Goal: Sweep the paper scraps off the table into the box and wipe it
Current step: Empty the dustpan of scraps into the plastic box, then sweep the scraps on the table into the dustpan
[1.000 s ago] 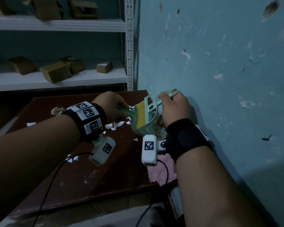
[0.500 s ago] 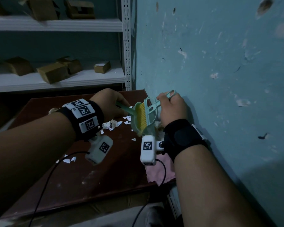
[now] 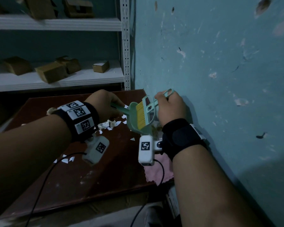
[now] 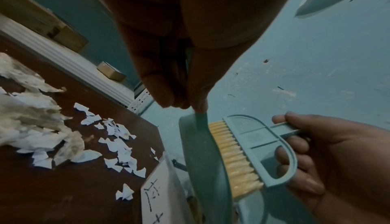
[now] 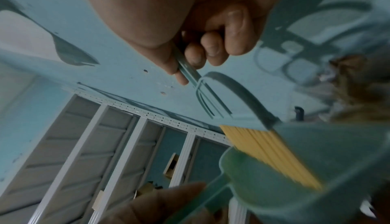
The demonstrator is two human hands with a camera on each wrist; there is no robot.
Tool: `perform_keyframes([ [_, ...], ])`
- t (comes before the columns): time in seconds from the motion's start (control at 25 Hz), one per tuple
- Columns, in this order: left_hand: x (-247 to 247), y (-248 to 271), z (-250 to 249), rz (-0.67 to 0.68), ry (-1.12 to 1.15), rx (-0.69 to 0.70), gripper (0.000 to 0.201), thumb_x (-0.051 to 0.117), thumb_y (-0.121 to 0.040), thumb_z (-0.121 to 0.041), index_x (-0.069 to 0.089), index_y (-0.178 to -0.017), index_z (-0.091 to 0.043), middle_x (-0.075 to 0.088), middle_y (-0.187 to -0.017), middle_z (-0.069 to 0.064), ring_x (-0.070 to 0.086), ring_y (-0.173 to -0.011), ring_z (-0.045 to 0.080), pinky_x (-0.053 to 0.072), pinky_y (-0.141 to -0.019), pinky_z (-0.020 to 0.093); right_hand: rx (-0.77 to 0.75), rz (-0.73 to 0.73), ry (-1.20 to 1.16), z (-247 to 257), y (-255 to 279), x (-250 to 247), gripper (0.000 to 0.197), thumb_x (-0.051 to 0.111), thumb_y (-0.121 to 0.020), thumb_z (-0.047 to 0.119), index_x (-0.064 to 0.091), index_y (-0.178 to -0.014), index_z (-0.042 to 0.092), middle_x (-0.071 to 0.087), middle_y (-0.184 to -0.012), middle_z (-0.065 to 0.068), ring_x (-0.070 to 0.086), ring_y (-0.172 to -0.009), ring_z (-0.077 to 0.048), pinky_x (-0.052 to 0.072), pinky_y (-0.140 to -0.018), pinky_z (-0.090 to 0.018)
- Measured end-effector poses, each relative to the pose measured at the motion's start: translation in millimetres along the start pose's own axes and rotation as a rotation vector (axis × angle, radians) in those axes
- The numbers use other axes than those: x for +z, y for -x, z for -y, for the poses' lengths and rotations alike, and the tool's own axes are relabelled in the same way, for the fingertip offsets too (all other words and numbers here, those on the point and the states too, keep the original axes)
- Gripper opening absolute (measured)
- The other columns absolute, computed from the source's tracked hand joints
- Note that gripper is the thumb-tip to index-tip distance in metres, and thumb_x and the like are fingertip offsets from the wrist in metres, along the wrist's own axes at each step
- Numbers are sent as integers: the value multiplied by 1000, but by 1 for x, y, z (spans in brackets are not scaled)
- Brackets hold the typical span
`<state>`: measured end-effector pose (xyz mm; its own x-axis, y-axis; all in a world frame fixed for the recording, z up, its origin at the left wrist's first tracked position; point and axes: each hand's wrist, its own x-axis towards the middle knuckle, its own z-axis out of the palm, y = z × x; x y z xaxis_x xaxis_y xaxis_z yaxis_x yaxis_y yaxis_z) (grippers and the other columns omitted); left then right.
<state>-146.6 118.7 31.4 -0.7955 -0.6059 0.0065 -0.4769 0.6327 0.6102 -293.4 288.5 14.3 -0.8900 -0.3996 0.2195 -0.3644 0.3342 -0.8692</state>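
While your left hand (image 3: 105, 104) gripped the green dustpan (image 3: 136, 119) by its handle, your right hand (image 3: 170, 107) curled around the yellow-bristled brush (image 3: 144, 114), bristles inside the tilted pan at the surface's (image 3: 105, 169) wall-side edge. White paper scraps (image 4: 118, 137) lay scattered on the surface, and a pink cloth (image 3: 156, 173) rested near its front corner.

A storeroom, by the look of it: white metal shelving (image 3: 56, 79) with perforated uprights holds loose cardboard boxes (image 3: 51, 73) behind a worn dark-red table (image 3: 105, 177) pushed into the corner of a scuffed, chipped teal wall (image 3: 211, 71), all dimly lit.
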Motion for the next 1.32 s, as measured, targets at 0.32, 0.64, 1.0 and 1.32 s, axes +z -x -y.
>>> perform_keyframes([
  [0.32,-10,9,9,-37,38,-22,23,87,-80,-21,81,-102,-27,79,-82,-7,75,-65,5,62,-64,25,-22,-25,122,-16,-5,-4,24,49,-107,31,57,-92,14,71,-94,-13,66,-85,-32,46,-71,-34],
  [0.64,-26,38,52,-158,183,-137,25,85,-82,-16,79,-102,-27,79,-82,-4,75,-63,4,58,-59,16,-47,-60,70,-3,3,0,24,53,-105,37,63,-92,20,71,-86,1,72,-81,-26,60,-74,-36],
  [1.0,-48,82,122,-271,229,-242,31,90,-76,-21,80,-104,-29,77,-91,0,76,-67,15,64,-76,34,-60,44,-47,11,18,35,19,59,-105,32,71,-98,18,72,-83,8,68,-72,-3,52,-65,-21],
  [1.32,-43,132,175,-330,382,-363,29,88,-78,-16,80,-103,-28,78,-89,-3,76,-69,13,60,-72,27,-147,136,55,24,29,83,24,59,-105,32,71,-97,13,73,-84,3,65,-71,-7,49,-69,-25],
])
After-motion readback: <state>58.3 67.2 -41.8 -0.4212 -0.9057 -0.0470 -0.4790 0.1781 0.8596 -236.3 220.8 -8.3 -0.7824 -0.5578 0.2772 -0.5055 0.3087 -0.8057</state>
